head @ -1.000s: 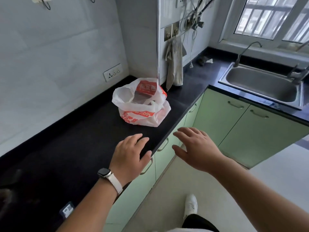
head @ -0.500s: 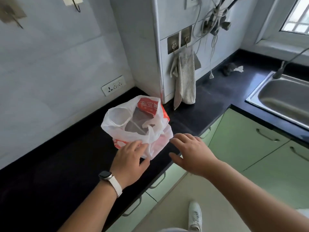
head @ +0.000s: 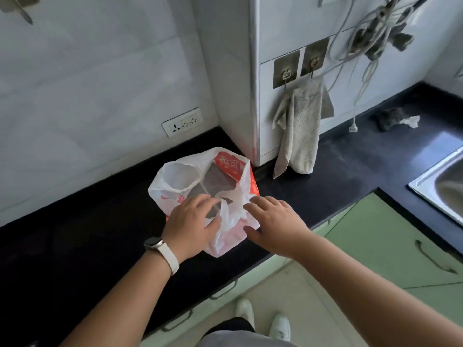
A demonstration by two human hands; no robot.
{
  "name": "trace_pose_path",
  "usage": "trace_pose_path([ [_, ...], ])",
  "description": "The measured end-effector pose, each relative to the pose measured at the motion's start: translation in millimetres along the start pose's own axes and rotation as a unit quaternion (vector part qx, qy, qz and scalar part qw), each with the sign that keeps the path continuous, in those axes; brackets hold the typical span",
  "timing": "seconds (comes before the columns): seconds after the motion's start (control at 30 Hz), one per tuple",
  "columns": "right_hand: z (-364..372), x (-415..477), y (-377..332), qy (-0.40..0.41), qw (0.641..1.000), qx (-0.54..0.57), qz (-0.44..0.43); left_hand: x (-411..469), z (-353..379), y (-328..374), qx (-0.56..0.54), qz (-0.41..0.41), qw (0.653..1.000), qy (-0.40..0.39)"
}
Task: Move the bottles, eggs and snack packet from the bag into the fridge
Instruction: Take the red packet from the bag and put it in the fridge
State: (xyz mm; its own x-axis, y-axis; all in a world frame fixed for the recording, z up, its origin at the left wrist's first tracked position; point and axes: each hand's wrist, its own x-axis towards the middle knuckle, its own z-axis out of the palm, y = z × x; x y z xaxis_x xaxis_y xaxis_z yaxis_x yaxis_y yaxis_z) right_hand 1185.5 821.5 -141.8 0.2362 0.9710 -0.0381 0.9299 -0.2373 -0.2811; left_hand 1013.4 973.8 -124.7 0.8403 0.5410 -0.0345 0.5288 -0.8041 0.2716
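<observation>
A white plastic bag (head: 175, 181) with red print stands on the black counter (head: 87, 246), its mouth open at the top. Something dark shows inside; the bottles, eggs and snack packet cannot be made out. My left hand (head: 191, 226), with a watch on its wrist, lies on the bag's near side with fingers spread at the handle. My right hand (head: 273, 221) reaches the bag's right side, fingers straight and touching the plastic. Neither hand grips anything. No fridge is in view.
A white pillar (head: 230, 96) stands right behind the bag. A cloth (head: 300, 131) hangs from hooks on it, cables above. A wall socket (head: 181, 122) sits left of the pillar. The sink (head: 443, 186) is at the right edge, green cabinets (head: 388, 246) below.
I have stepped closer to the bag. Both hands moved forward from the counter's edge onto the bag, the left on its near side, the right on its right side.
</observation>
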Motion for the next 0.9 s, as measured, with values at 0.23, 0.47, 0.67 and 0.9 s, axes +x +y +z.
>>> trace_pose_path([
  [0.23, 26, 37, 4, -0.072, 0.997, -0.024, -0.023, 46, 28, -48, -0.033, -0.052, 0.995, -0.084],
  [0.47, 60, 78, 6, -0.128, 0.99, -0.051, -0.027, 92, 61, -86, -0.054, -0.079, 0.976, -0.193],
  [0.67, 89, 88, 16, -0.159, 0.985, -0.059, -0.033, 105, 80, -96, -0.089, -0.073, 0.956, -0.27],
  [0.9, 118, 89, 34, -0.193, 0.978, -0.068, -0.044, 103, 97, -105, -0.15, -0.123, 0.934, -0.299],
])
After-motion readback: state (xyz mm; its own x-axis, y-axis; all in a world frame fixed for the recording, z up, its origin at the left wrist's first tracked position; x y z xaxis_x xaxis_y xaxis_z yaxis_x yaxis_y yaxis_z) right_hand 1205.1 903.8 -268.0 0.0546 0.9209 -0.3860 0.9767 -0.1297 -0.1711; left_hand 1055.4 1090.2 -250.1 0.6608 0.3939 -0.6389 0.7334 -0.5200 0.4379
